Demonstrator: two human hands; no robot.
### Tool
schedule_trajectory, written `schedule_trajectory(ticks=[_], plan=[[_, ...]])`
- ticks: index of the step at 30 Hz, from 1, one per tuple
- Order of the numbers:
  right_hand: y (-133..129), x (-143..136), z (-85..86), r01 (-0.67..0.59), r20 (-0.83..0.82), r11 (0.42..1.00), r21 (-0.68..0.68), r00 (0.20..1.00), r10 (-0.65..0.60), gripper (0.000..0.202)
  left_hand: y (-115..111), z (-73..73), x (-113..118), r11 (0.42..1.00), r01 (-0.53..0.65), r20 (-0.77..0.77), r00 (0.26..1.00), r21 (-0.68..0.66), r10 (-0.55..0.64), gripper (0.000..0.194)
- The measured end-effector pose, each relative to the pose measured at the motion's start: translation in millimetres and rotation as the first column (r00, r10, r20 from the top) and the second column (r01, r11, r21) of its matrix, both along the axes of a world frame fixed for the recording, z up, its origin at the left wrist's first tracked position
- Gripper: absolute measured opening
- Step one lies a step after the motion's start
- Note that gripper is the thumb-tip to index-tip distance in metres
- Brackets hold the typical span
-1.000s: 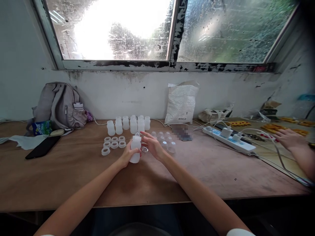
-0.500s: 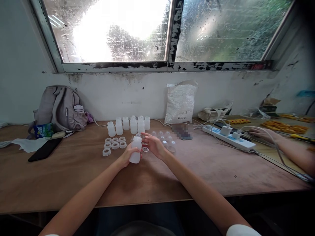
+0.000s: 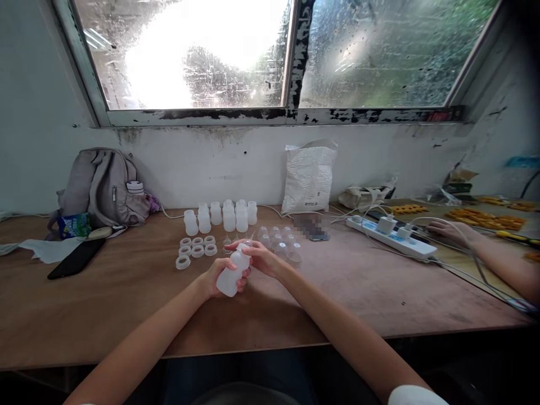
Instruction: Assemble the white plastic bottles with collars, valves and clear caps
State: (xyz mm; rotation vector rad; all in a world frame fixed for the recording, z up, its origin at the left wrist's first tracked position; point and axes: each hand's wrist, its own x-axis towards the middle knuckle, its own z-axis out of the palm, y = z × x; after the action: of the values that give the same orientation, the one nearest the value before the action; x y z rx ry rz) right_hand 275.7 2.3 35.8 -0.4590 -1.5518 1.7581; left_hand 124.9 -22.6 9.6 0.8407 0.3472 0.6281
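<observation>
A frosted white baby bottle (image 3: 230,278) tilts over the table, its top leaning up and to the right. My left hand (image 3: 212,277) is wrapped round its body. At the bottle's top, the fingers of my right hand (image 3: 265,259) close round the collar, and a clear teat partly shows above them. Left of the hands lie several white screw rings (image 3: 197,250). Behind the hands are clear teats (image 3: 228,238), partly hidden by my fingers. Several clear domed caps (image 3: 279,242) stand beside my right hand. Farther back, several open bottles (image 3: 229,216) stand upright.
A grey backpack (image 3: 105,185) and a black phone (image 3: 76,259) are on the left. Against the wall leans a white plastic bag (image 3: 310,177). At right are a power strip (image 3: 392,238) with cables, orange parts (image 3: 485,218) and another person's arm (image 3: 498,253).
The bottle has moved slightly nearer and tipped from near upright to leaning right. My right hand has shifted from beside its top to closed round it.
</observation>
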Motion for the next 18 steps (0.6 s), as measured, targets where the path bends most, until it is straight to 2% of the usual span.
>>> schedule_trajectory(ticks=[1,3,6,8,10,12,14,16,18], plan=[[-0.3,-2.0,-2.4,0.039,0.022,0.999,0.017,0.999,-0.039,0.023,-0.1,-0.7,0.8,0.999,-0.021,-0.026,0.999,0.026,0.022,0.034],[0.7,-5.1,-6.9,0.144,0.07,0.988,0.049,0.987,-0.148,0.023,0.7,-2.3,3.5,0.979,-0.136,-0.136,0.978,0.154,0.157,0.026],[1.4,-6.6,-8.6,0.282,0.112,0.955,0.096,0.95,-0.292,0.024,0.4,-3.2,8.4,0.892,-0.267,-0.285,0.88,0.365,0.38,0.016],[-1.5,-5.9,-4.6,0.27,0.122,0.958,0.097,0.952,-0.281,0.024,-3.1,-1.9,10.1,0.909,-0.246,-0.286,0.893,0.335,0.347,0.018],[-6.8,-5.2,1.6,0.174,0.143,0.982,0.067,0.973,-0.182,0.026,-8.7,0.3,10.4,0.968,-0.136,-0.21,0.961,0.213,0.181,0.025],[-11.7,-5.6,6.5,0.114,0.139,0.993,0.039,0.983,-0.119,0.027,-13.9,2.9,10.8,0.989,-0.041,-0.144,0.988,0.143,0.062,0.03],[-13.5,-7.4,7.0,0.161,0.092,0.986,0.038,0.982,-0.164,0.024,-15.7,5.0,12.8,0.976,-0.083,-0.188,0.975,0.201,0.121,0.027],[-11.4,-10.1,2.7,0.261,0.031,0.963,0.06,0.964,-0.263,0.02,-12.9,5.4,16.7,0.909,-0.175,-0.319,0.897,0.378,0.306,0.018],[-6.9,-13.0,-4.1,0.345,-0.009,0.934,0.091,0.938,-0.346,0.018,-6.7,3.3,21.3,0.772,-0.214,-0.416,0.741,0.598,0.528,0.013]])
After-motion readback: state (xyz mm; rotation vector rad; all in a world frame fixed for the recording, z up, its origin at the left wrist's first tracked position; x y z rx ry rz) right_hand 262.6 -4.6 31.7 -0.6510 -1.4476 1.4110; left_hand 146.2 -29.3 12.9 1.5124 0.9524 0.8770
